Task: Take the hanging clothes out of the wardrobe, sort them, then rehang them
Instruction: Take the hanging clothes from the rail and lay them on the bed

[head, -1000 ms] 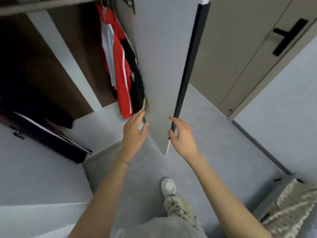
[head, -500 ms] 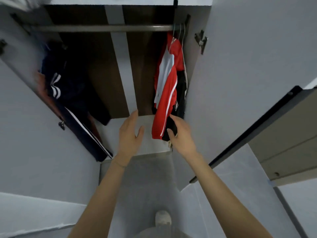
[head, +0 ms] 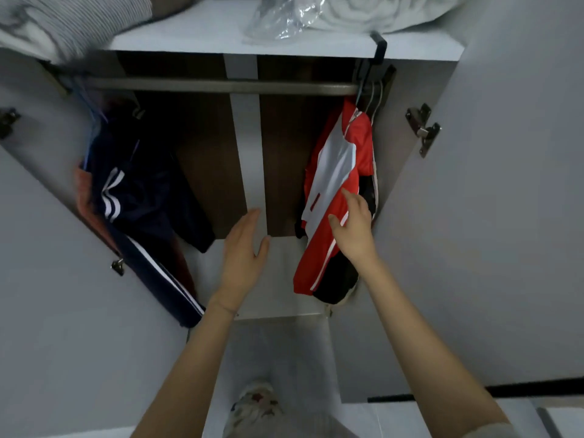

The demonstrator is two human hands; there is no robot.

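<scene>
A: Where's the clothing?
B: Two bunches on the hanging rail (head: 221,86). The red-and-white jacket (head: 335,172) is at 2 o'clock from view centre, at the rail's right end, on wire hangers (head: 372,101). A black garment (head: 335,287) hangs just behind it and shows below its hem. The navy track jacket (head: 136,191), white stripes, is at 9 o'clock by the left door (head: 63,311).
A: Hands?
B: The right hand (head: 355,230) is at 3 o'clock, over the red jacket's lower front. Grip wide, fingers straight, thumb out, nothing pinched. Contact with the cloth: cannot tell.
B: The left hand (head: 245,248) is near dead centre, between the two bunches, in front of the white strip (head: 248,147) on the back panel. Grip wide, fingers together and straight, holding nothing, apart from both garments.
A: Anything else?
B: The top shelf (head: 196,42) at 12 o'clock carries a clear plastic bag (head: 278,20), a rolled white blanket (head: 379,11) at 1 and grey striped bedding (head: 63,23) at 11. There's a hinge (head: 423,129) at 2 and a shoe (head: 256,403) at 6.
</scene>
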